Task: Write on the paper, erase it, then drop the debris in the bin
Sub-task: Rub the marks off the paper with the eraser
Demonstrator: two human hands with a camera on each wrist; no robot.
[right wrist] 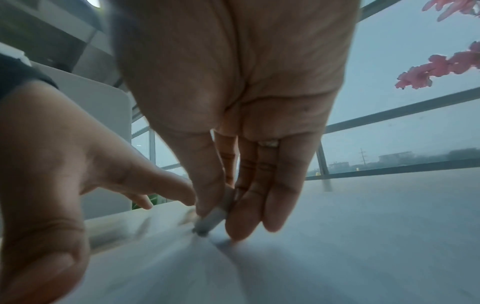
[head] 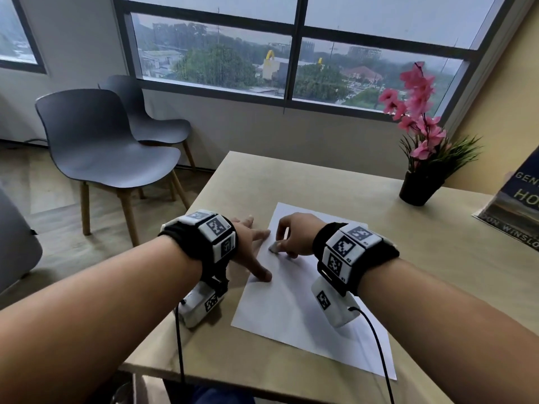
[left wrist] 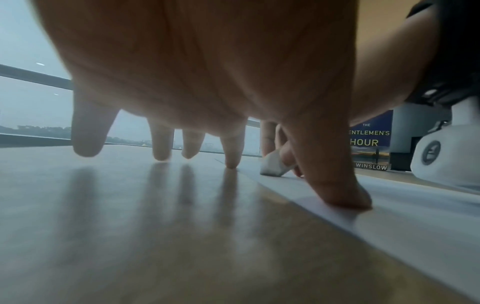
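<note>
At centre frame the right hand (right wrist: 233, 102) reaches down, its thumb and fingers pinching a small grey eraser (right wrist: 211, 221) against the white paper (right wrist: 337, 236). At left, the left hand (right wrist: 64, 164) presses spread fingers on the sheet's edge. Pink flowers (right wrist: 439, 67) show upper right.
</note>
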